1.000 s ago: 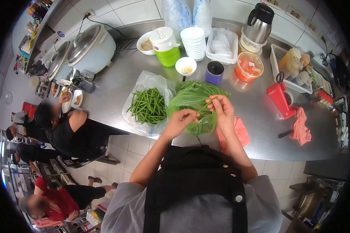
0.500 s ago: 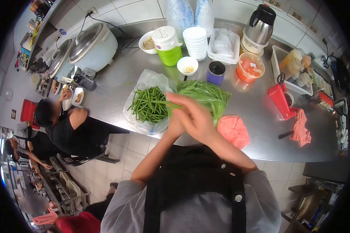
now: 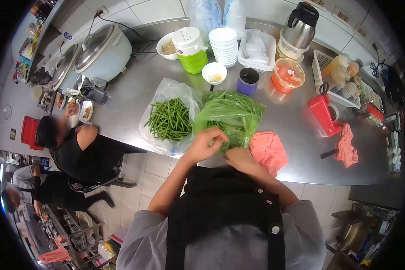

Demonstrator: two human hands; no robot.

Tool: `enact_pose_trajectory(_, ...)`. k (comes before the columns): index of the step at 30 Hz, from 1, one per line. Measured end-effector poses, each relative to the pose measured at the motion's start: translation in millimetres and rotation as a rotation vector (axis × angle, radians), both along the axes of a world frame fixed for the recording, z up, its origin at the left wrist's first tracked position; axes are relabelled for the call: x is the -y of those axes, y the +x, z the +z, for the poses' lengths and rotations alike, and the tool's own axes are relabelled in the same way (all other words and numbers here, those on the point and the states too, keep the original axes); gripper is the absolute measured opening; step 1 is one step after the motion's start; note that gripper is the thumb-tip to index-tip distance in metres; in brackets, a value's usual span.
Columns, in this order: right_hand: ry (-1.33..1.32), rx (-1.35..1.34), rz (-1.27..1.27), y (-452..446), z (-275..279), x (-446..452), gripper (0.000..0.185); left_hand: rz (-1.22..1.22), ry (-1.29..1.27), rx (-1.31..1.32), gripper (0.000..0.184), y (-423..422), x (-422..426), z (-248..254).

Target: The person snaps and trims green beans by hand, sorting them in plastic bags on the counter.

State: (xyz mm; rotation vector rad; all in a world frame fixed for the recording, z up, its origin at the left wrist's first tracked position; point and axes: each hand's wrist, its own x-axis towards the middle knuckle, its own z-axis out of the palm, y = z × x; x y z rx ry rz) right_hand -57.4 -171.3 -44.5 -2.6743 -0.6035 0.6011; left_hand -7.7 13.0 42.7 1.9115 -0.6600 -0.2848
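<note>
The person's left hand [image 3: 208,143] curls at the green bag's [image 3: 222,118] near left edge, thumb and fingers bent toward each other; whether its grip pinches anything cannot be told. The right hand [image 3: 240,158] lies low at the bag's near edge, its fingertips partly hidden, so its grip cannot be judged either. Crinkled plastic blurs the long green strands [image 3: 245,103] inside; they run mostly sideways along the table [image 3: 301,157], slanting nearer toward the right. Just left, short green beans [image 3: 168,120] point every way in an open clear bag [image 3: 174,87].
</note>
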Motion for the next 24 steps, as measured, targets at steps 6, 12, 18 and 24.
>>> enact_pose_trajectory(6,0.85,-0.409,-0.234,16.4,70.4,21.8,0.018,0.079,-0.075,-0.104,0.02,3.5,-9.5,-1.6)
enact_pose_trajectory(12,1.387,-0.382,-0.544,37.3,91.2,24.3,0.015,0.026,-0.123,-0.39,0.027,6.7,-7.8,8.8)
enact_pose_trajectory(18,1.338,-0.283,-0.547,39.9,82.0,25.4,0.014,0.073,-0.232,-0.423,0.02,5.5,2.4,-4.5)
enact_pose_trajectory(24,1.455,-0.397,-0.573,34.7,77.5,23.9,0.013,0.192,-0.153,-0.155,0.008,-4.9,10.1,-9.9)
